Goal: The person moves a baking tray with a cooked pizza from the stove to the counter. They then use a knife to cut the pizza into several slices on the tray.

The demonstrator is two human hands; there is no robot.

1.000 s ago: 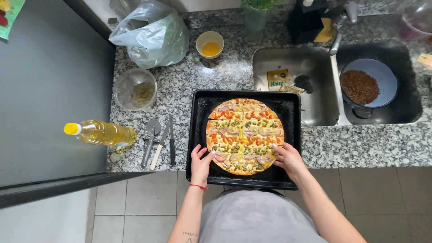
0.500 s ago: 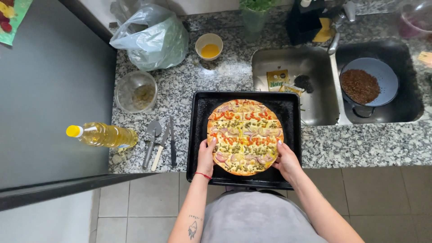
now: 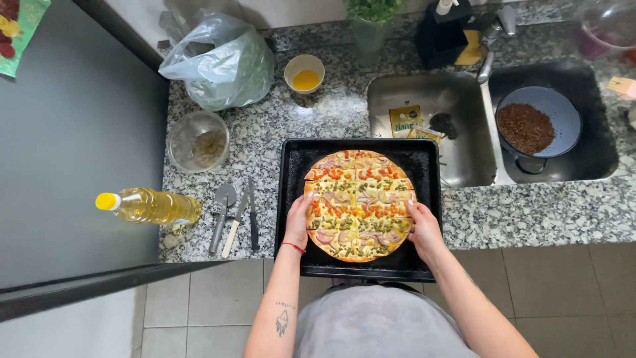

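Grip: both hands lay flat, fingers spread, pressed against opposite edges of the pizza (image 3: 358, 204); nothing was pinched.
Left hand (image 3: 298, 221): rested on the pizza's left edge, a red band at the wrist.
Right hand (image 3: 424, 227): rested on the pizza's right edge.
Pizza: round, cut into pieces, topped with onion and red and green bits; sat in the black baking tray (image 3: 424, 156) at centre frame, on the granite counter (image 3: 530, 212).
Left of tray: pizza cutter and knives (image 3: 235, 215), then an oil bottle (image 3: 149, 206) lying on its side.
Upper left: glass bowl (image 3: 197, 141), plastic bag (image 3: 218, 59), cup of yellow liquid (image 3: 305, 73).
Upper right: sink (image 3: 424, 99) holding packets; colander (image 3: 538, 122) with brown grains.
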